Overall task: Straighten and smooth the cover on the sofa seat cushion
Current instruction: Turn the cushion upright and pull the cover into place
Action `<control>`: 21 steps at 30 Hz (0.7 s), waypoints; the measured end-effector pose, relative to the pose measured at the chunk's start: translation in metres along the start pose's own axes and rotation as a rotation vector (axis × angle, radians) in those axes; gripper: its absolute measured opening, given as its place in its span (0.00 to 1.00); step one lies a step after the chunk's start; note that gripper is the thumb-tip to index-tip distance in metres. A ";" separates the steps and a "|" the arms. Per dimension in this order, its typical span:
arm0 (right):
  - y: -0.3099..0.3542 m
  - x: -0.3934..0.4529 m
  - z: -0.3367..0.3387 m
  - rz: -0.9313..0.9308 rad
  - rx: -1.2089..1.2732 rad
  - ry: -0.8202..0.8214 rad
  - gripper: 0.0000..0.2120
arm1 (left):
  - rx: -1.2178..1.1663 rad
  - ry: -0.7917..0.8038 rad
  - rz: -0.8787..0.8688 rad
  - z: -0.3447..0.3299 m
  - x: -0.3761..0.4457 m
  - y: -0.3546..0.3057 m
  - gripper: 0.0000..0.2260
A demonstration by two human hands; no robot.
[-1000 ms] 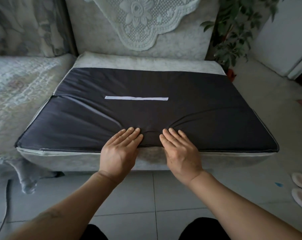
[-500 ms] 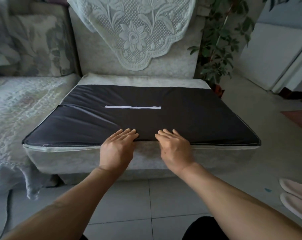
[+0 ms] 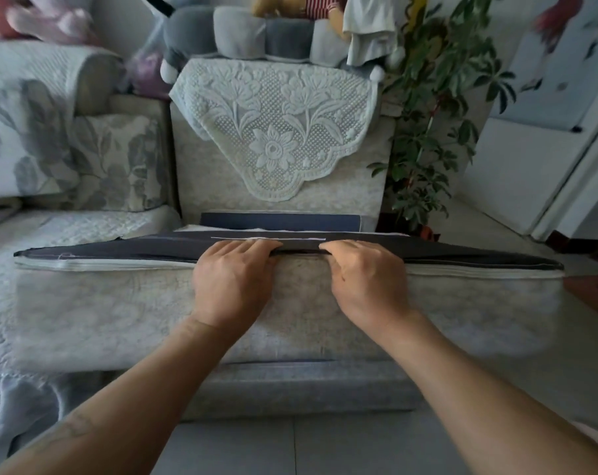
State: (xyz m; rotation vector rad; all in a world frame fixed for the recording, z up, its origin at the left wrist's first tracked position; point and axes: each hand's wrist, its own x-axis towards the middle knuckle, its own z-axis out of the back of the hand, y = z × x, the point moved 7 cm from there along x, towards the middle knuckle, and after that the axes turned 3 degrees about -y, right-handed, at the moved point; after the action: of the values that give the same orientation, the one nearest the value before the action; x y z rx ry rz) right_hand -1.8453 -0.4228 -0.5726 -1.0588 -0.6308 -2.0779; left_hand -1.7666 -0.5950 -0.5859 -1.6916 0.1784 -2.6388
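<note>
Left hand (image 3: 234, 281) and right hand (image 3: 366, 281) gripping dark cover (image 3: 119, 247) at front edge of seat cushion (image 3: 112, 303), fingers curled over; best pulling evenly, both sides together

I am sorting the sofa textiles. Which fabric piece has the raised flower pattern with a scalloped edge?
The white lace doily draped over the backrest; the dark cushion cover is plain.

soft, dim daylight comes from the far right, where the white wall (image 3: 548, 80) glows. shadows stay faint. toys (image 3: 47, 18) at the far left smear with motion blur; wide-angle distortion bends the edges.
</note>
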 end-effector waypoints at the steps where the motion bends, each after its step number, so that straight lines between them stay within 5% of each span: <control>1: 0.001 0.009 0.004 -0.009 -0.015 -0.027 0.09 | 0.020 -0.008 0.003 0.002 0.011 0.001 0.05; 6: 0.005 0.038 0.002 -0.028 -0.043 -0.119 0.08 | 0.123 0.013 0.069 -0.004 0.045 0.004 0.07; 21: 0.001 0.126 0.023 -0.101 -0.098 -0.065 0.07 | 0.206 0.240 0.152 0.015 0.141 0.012 0.16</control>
State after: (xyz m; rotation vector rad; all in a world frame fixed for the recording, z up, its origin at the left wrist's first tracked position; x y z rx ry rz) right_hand -1.8853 -0.4546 -0.4548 -1.1756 -0.6309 -2.1879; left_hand -1.8131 -0.6172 -0.4534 -1.2495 0.0317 -2.6331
